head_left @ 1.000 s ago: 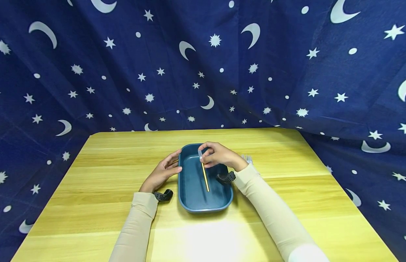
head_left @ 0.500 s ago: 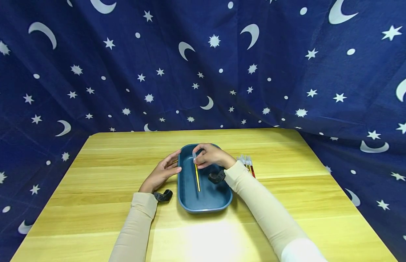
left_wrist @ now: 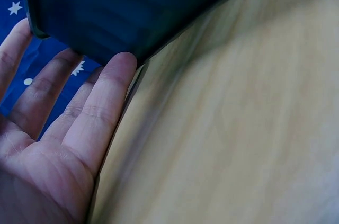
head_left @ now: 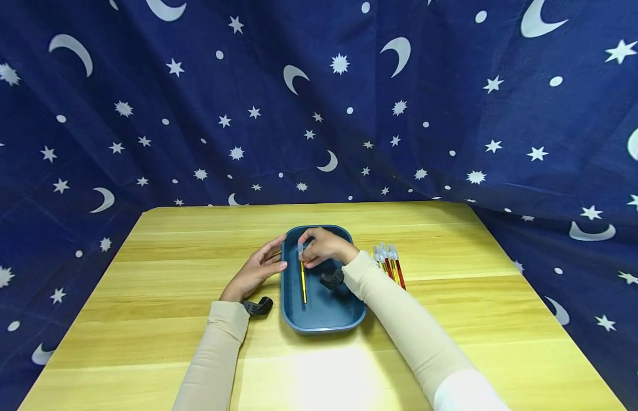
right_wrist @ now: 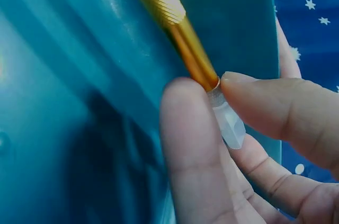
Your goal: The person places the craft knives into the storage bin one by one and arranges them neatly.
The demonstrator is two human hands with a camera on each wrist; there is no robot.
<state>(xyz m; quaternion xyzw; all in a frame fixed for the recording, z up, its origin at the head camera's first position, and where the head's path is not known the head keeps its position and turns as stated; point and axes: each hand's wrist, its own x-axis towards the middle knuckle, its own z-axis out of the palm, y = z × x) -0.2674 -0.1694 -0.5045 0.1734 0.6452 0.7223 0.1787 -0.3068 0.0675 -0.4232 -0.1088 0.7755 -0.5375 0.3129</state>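
A dark blue rectangular tray (head_left: 324, 317) rests on the table. My right hand (head_left: 324, 246) is over its inside and pinches a gold craft knife (head_left: 303, 282) near its clear cap (right_wrist: 229, 123). Knurling shows on the knife's handle in the right wrist view, where thumb and finger meet at the base of the cap. The handle points toward the near end of the tray, close to the left wall; I cannot tell whether it touches the bottom. My left hand (head_left: 253, 271), fingers extended, touches the tray's left wall from outside, as the left wrist view also shows.
To the right of the tray lies a bunch of several red and gold craft knives (head_left: 389, 264) with clear caps, partly hidden by the right forearm. A wooden table (head_left: 159, 319) spreads around, and a starry blue cloth (head_left: 319, 103) hangs behind it.
My right hand has moved left and slightly nearer with the craft knife, toward the tray's left wall. More of the knife bunch has come into view. The left hand stays in place.
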